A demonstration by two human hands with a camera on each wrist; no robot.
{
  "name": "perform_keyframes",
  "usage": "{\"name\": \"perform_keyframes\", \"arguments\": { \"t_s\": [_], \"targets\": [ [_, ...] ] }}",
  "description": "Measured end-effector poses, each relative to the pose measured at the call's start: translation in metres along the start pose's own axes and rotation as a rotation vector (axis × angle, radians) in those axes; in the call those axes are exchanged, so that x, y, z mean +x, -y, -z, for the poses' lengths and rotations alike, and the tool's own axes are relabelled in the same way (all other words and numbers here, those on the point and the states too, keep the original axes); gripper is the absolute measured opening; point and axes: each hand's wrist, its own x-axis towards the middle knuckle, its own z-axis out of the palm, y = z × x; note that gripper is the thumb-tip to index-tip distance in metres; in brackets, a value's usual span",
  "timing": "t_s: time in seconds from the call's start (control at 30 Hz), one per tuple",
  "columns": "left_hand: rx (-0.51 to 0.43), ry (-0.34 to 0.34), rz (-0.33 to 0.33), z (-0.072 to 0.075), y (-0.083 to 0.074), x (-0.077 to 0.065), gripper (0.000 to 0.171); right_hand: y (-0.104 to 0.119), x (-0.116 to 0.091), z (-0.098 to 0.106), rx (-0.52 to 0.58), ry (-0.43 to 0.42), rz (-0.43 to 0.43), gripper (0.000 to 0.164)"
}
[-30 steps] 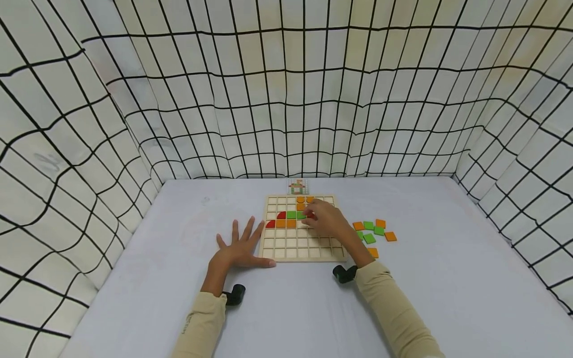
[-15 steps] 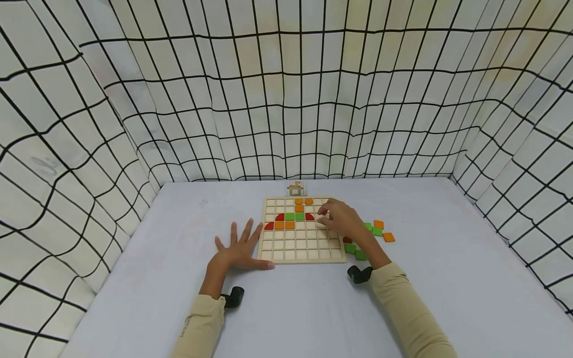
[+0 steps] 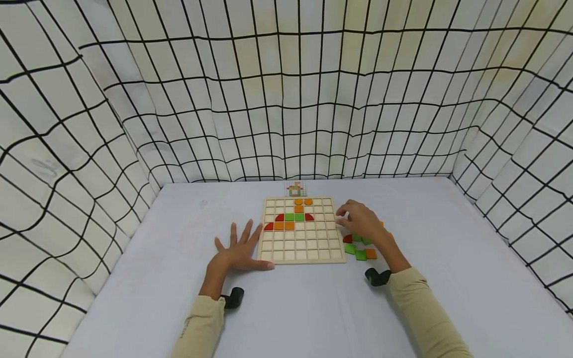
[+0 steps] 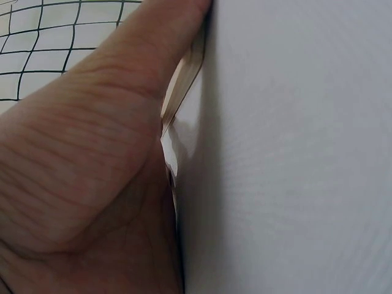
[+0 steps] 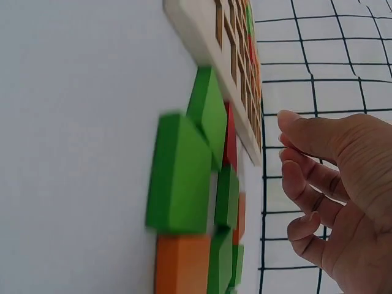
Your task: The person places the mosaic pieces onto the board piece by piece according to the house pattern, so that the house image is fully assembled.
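Note:
A wooden grid board [image 3: 304, 243] lies on the white table. Set in its cells are two orange round pieces [image 3: 308, 202] at the top, an orange square, a row of two green squares [image 3: 289, 217] between red quarter-rounds [image 3: 309, 217], and a lower row with a red quarter-round and two orange squares [image 3: 284, 225]. My left hand [image 3: 239, 252] lies with spread fingers at the board's left edge, its thumb by the front left corner. Just off the board's right edge, my right hand [image 3: 361, 219] hovers above loose tiles; in the right wrist view its bent fingers [image 5: 294, 177] hold nothing.
Loose green tiles [image 3: 360, 255], an orange tile [image 3: 370, 254] and a red piece [image 3: 347, 239] lie right of the board, some under the right hand. Behind the board is a small pattern card [image 3: 296, 188]. White walls with black netting [image 3: 250, 124] enclose the table.
My right hand has moved right, off the board to above the loose tiles, leaving a red quarter-round at the right end of the green row. My left hand has stayed in place.

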Motion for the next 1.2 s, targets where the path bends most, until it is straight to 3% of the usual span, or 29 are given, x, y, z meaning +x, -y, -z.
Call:
{"name": "perform_keyframes", "arguments": {
  "t_s": [0.23, 0.43, 0.8, 1.2],
  "targets": [
    [0.005, 0.008, 0.000, -0.001, -0.001, 0.001, 0.120, -0.023, -0.011, 0.009, -0.026, 0.006, -0.067, 0.021],
    [0.000, 0.003, 0.005, 0.000, 0.000, 0.001, 0.120, -0.036, -0.019, 0.015, 0.027, 0.054, -0.103, 0.020],
    [-0.016, 0.003, -0.010, 0.000, -0.001, 0.003, 0.120, -0.045, -0.023, 0.016, 0.044, 0.118, -0.095, 0.022],
    [-0.022, 0.007, 0.000, -0.001, 0.001, 0.003, 0.121, -0.051, -0.021, 0.010, 0.067, 0.127, -0.091, 0.024]
  ]
}}
